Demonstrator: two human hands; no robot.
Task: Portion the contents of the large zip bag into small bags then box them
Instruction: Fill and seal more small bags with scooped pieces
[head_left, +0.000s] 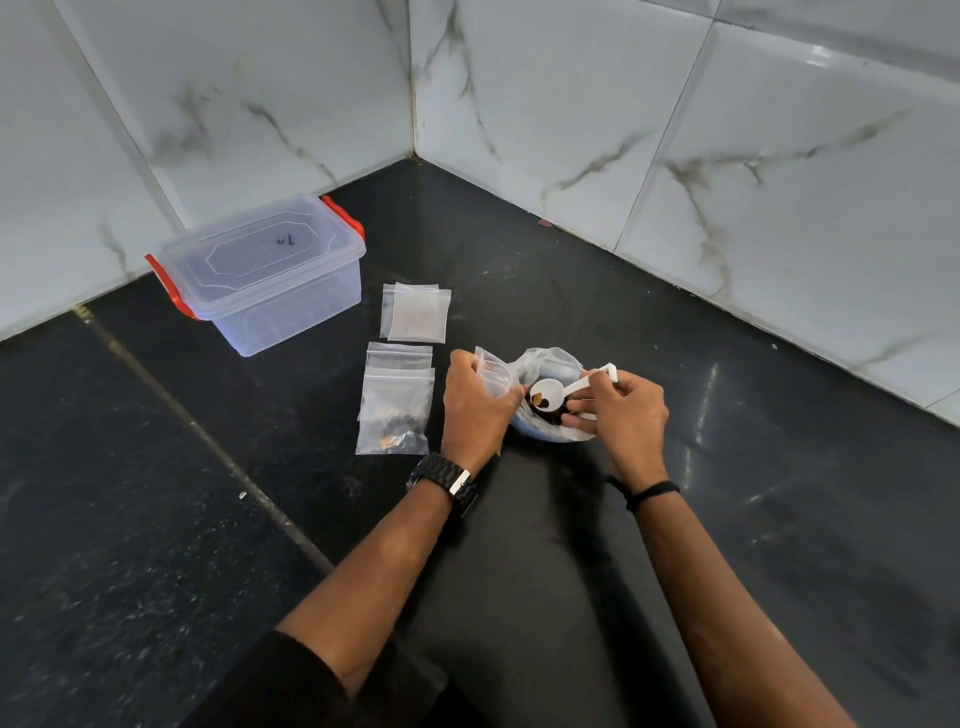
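The large zip bag (545, 364) lies open on the black counter, dark pieces showing inside. My left hand (475, 405) grips a small clear bag (493, 376) with its mouth held open just left of the large bag. My right hand (623, 410) pinches the handle of a white scoop (550, 393), whose bowl carries a few dark and orange pieces right beside the small bag's mouth. To the left, a filled small bag (396, 415) lies flat over another small bag (399, 354). A short stack of empty small bags (415, 313) lies farther back.
A clear plastic box (270, 275) with red clips and its lid on stands at the back left near the wall. White marble-look tiled walls meet in a corner (414, 150) behind. A seam (208, 441) runs diagonally across the black counter on the left.
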